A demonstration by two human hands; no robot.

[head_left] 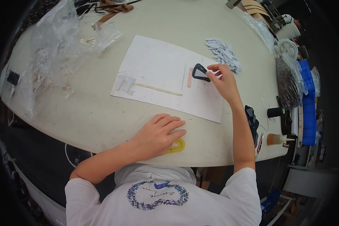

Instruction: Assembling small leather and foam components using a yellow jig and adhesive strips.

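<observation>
Black tapered frame (195, 75): rounded corners, pale grey panel (201, 73) inside its outline, lying on right half of white board (162, 56), just right of the pink strip (190, 77). Yellow piece (179, 147): rounded end, elongated slot, on table (207, 150) near front edge, left part hidden.

Cursive lettering (160, 194) on white shirt (162, 214), small marks (132, 92) on white board (158, 60), neither readable

worn on the head, high above the surface (169, 22). looking down and a bit forward, with the white shirt (158, 216) at the bottom. near enough to show the fingers (176, 124), wide enough to bend straight lines.
</observation>
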